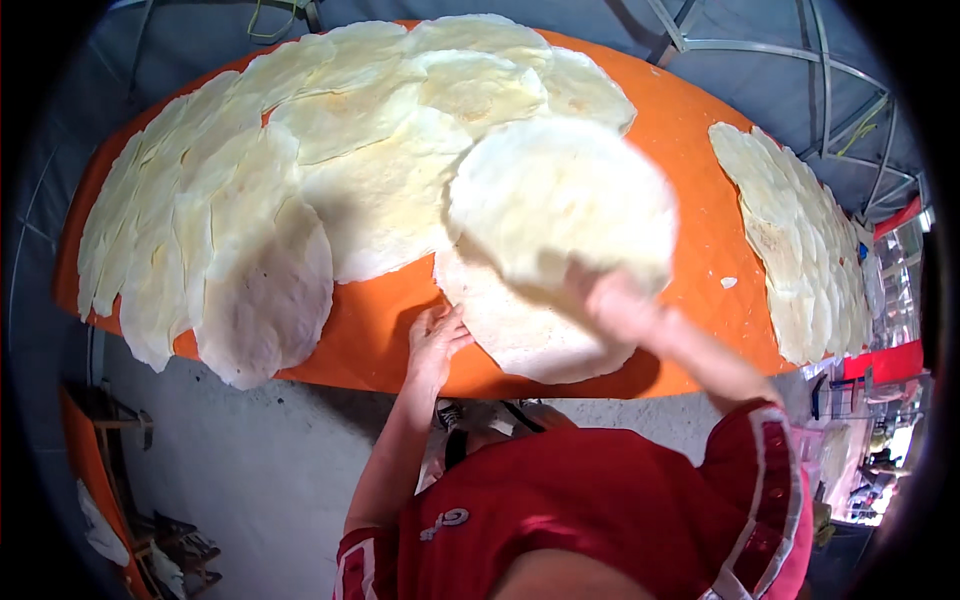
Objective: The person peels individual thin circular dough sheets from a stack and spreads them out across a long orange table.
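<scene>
A thin round flatbread (562, 195) is raised at an angle above the orange table, with my right hand (619, 304) at its near edge, fingers closed on it; the hand is blurred and its fingertips are partly hidden. Under it lies another flatbread (540, 337) near the front edge of the orange tabletop (367, 322). My left hand (439, 337) rests by that lower flatbread's left edge, fingers slightly spread; whether they pinch it cannot be made out. Many overlapping flatbreads (360, 120) cover the left and far parts of the table.
A second group of overlapping flatbreads (795, 255) lies on the right of the table. A small scrap (728, 283) sits on the orange surface. Metal frames (757, 46) stand beyond the far edge. At lower left is another orange board (82, 442) with wooden supports.
</scene>
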Available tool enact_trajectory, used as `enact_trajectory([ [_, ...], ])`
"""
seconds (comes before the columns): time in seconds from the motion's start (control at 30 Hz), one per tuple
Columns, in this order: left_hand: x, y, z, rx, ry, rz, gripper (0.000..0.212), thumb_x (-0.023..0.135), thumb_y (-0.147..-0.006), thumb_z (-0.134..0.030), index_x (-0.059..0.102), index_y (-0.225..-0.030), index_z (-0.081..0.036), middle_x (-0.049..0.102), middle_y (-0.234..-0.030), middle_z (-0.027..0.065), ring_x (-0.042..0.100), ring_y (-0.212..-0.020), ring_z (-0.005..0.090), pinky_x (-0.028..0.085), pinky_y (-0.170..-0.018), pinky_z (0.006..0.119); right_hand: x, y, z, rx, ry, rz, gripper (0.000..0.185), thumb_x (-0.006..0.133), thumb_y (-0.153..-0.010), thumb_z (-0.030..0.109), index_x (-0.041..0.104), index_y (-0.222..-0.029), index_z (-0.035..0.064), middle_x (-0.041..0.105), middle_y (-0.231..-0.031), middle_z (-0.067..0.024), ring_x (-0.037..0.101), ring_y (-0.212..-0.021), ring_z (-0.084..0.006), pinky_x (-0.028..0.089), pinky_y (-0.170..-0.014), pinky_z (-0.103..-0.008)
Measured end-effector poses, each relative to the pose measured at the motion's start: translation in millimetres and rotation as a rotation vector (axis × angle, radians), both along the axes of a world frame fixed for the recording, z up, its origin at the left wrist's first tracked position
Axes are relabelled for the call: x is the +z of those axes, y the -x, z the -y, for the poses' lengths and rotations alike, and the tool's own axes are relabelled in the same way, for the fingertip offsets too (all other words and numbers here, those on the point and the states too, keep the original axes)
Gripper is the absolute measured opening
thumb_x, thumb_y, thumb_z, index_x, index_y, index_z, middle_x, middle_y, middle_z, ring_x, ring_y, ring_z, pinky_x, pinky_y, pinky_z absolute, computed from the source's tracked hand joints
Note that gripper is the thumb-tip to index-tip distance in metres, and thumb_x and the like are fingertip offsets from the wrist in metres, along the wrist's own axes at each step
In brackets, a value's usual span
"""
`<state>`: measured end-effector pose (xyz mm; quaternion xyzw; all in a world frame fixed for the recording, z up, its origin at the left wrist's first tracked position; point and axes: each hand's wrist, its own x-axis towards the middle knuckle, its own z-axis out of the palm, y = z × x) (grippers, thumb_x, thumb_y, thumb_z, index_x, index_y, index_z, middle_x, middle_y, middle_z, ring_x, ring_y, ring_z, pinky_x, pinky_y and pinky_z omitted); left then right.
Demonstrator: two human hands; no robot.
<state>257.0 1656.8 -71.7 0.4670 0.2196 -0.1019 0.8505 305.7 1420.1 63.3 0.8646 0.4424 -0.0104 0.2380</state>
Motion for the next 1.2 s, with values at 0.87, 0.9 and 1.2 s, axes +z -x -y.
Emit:
enact_trajectory([
  [0.87,13.2,-71.5,-23.5,0.493,0.150,-0.003,0.029,0.054,-0.079,-0.004,0.047,-0.107,-0.003,0.052,-0.103,0.0038,0.053,-0.087,0.0177,0.047,-0.072,0.027,213.4,-121.9,82.0,-0.641,-0.922,0.055,0.022,0.055,-0.080,0.013,0.050,-0.097,0.0002,0.054,-0.087,-0.0043,0.051,-0.078,-0.0128,0.041,-0.067,-0.0275],
  [0.9,-6.2,-47.2,-19.4,0.332,-0.020,0.035,0.036,0.054,-0.078,-0.002,0.044,-0.112,-0.006,0.051,-0.101,0.0034,0.052,-0.084,0.0164,0.047,-0.068,0.026,222.2,-118.2,65.7,-0.631,-0.864,0.125,0.020,0.054,-0.082,0.012,0.051,-0.096,-0.0008,0.054,-0.085,-0.0033,0.051,-0.074,-0.0114,0.042,-0.063,-0.0263],
  [1.2,19.3,40.0,-82.0,0.078,0.441,0.278,0.077,0.048,-0.064,0.014,0.022,-0.131,-0.010,0.037,-0.127,0.0123,0.043,-0.112,0.0260,0.045,-0.082,0.037,-31.1,-55.2,-112.7,0.141,-0.304,-0.336,0.020,0.052,-0.060,-0.002,0.055,-0.080,-0.0005,0.055,-0.064,-0.0122,0.055,-0.059,-0.0230,0.045,-0.052,-0.0344],
])
